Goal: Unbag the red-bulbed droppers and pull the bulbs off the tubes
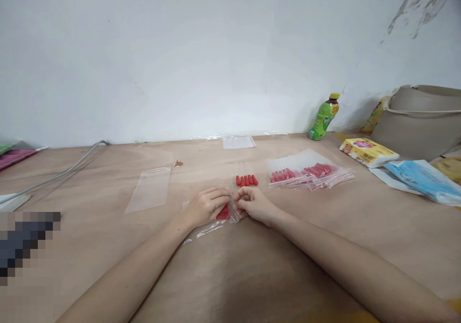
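Observation:
Both hands are on a clear zip bag [206, 229] lying on the table, with red pieces [223, 212] inside it. My left hand [207, 205] rests over the bag, its fingers together on the plastic beside the red pieces. With curled fingers, my right hand [255, 205] pinches the bag's right end, where the zip strip is. Just beyond the hands lies a row of several loose red sticks [247, 180] with rounded ends. A flat, empty zip bag [149, 188] is to the left of the hands.
Filled zip bags of red sticks [309, 171] overlap at the right. Farther back lie a small clear bag [238, 142], a green bottle [324, 117], a tissue pack [368, 152], a blue packet [427, 181] and a grey-beige bin [418, 121]. A grey cable [68, 170] crosses the left side.

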Tool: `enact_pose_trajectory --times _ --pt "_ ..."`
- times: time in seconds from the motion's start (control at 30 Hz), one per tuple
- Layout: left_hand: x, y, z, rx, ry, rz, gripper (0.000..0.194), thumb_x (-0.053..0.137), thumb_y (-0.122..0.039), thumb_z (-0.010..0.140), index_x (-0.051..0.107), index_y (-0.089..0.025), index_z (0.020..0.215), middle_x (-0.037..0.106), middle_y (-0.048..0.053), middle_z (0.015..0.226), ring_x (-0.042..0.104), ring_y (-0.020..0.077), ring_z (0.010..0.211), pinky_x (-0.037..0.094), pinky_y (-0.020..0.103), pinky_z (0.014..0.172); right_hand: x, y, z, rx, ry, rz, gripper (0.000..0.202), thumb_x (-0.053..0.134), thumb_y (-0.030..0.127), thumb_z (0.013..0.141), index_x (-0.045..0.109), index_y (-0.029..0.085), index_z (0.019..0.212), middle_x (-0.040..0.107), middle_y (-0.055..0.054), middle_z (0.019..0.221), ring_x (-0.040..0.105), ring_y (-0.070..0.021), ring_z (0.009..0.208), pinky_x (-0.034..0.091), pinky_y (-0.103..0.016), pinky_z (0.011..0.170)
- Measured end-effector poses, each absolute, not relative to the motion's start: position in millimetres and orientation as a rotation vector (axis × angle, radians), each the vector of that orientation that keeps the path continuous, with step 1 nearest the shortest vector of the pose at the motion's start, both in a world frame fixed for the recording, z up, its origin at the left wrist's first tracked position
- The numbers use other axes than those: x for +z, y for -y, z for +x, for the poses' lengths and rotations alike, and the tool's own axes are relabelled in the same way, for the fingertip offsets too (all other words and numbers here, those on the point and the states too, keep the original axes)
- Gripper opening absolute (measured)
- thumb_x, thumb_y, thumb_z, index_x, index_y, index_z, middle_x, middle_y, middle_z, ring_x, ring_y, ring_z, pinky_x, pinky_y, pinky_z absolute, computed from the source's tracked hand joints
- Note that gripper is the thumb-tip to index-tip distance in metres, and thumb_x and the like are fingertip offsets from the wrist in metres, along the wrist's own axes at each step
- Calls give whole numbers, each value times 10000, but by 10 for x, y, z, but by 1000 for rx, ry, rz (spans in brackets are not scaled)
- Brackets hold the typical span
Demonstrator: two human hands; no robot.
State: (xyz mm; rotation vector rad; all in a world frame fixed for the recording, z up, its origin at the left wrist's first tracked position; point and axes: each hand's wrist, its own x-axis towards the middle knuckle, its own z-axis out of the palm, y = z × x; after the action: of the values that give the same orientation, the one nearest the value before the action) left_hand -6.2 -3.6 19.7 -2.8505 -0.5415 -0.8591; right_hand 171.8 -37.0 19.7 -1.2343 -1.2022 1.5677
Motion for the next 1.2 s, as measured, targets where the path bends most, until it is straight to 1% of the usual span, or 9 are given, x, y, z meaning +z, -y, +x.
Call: enact_pose_trajectory --times 0.1,0.17,0.3,0.4,0.57,0.77,0.87,1.03,1.2 --pt "193 29 -63 -904 572 -2860 232 391 -136 864 612 -176 920 658 55 956 604 141 910 508 285 810 134 345 1777 1433 1423 -1160 120 518 84 641 565 176 702 578 48 571 557 -95 534 493 -236 575" --pt "185 24 -66 -914 603 -2869 216 405 -124 857 603 -167 935 655 55 955 597 146 918 505 288 813 93 331 1834 1188 1699 -1065 166 521 102 663 618 183 771 633 17 695 589 -119 640 491 -253 643" --pt "176 16 -71 -904 621 -2853 199 416 -127 858 595 -162 937 653 57 958 597 152 915 502 289 810 54 317 1919 646 2156 -924 181 481 175 778 641 225 849 653 -23 891 590 -155 835 465 -292 779" --pt "194 14 -73 -815 567 -2841 209 394 -136 879 594 -166 930 652 53 974 601 147 906 497 287 816 53 313 1927 428 2308 -900 234 401 211 856 630 252 874 638 -34 972 571 -152 913 447 -288 810" --pt "236 5 -77 -629 464 -2827 239 348 -187 915 585 -154 919 643 61 992 594 156 929 494 291 813 58 309 1903 -47 2460 -903 285 345 190 882 624 201 820 640 -68 820 563 -162 766 394 -289 685" --pt "241 -16 -66 -473 443 -2862 254 316 -176 925 555 -145 847 616 53 984 566 156 981 472 303 858 55 239 1897 -517 2435 -726 242 383 89 840 563 169 700 601 -14 680 470 -115 609 267 -292 610" --pt "266 4 -66 -439 457 -2885 234 321 -157 922 548 -145 868 601 51 1007 546 156 1012 461 303 881 75 213 1906 -551 2446 -638 214 391 74 825 551 168 719 596 -4 703 456 -115 643 265 -298 638" --pt "346 8 -128 -437 506 -2881 238 308 -161 923 545 -152 932 586 56 1077 545 158 1018 467 290 864 144 247 1950 -367 2504 -643 88 471 133 771 546 163 737 613 -31 842 462 -163 841 285 -314 709" --pt "468 -82 -268 -460 656 -2842 281 281 -147 920 530 -199 1040 559 40 1154 552 159 1009 464 286 829 213 300 1979 45 2539 -757 56 542 147 689 577 182 716 587 -4 721 469 -163 797 299 -315 716"
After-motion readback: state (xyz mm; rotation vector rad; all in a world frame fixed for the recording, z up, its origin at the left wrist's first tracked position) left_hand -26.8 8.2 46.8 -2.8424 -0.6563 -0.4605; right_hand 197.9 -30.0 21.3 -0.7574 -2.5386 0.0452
